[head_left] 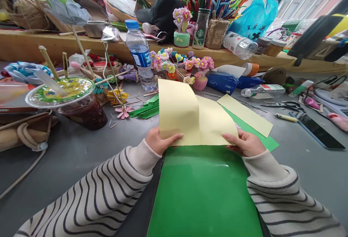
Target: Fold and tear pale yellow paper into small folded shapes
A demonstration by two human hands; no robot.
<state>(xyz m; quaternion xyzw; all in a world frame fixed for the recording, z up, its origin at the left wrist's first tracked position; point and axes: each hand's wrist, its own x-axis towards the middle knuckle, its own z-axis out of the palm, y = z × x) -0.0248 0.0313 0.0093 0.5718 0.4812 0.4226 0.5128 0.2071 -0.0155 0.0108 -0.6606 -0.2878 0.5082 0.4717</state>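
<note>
From where I stand, the grey bench (pixel 73 153) takes up most of the view, with a wooden ledge (pixel 24 44) along its back. A glossy green sheet (pixel 203 193) lies between the person's forearms. Just beyond its near part, the cream sheet (pixel 179 110) is held up, its left half curling higher than the right and a bend running down its middle; I see no writing on it. On the ledge, a blue bag (pixel 257 15) carries dark Chinese characters, too creased for me to read in full. A drink cup (pixel 87 113) leans at the left, its lid printed yellow and green. The water bottle (pixel 140 57) has a blue label with white lettering I can't make out. A phone (pixel 318 130) lies far right, its screen dark. The left hand (pixel 160 141) and right hand (pixel 248 142) pinch the cream sheet's lower corners, thumbs on the near face, other fingers behind. A blue tissue pack (pixel 221 82) bears small white characters. The glass bottle (pixel 201 30) on the ledge shows the round Starbucks mark. Scissors (pixel 292 106) lie near the phone.
</note>
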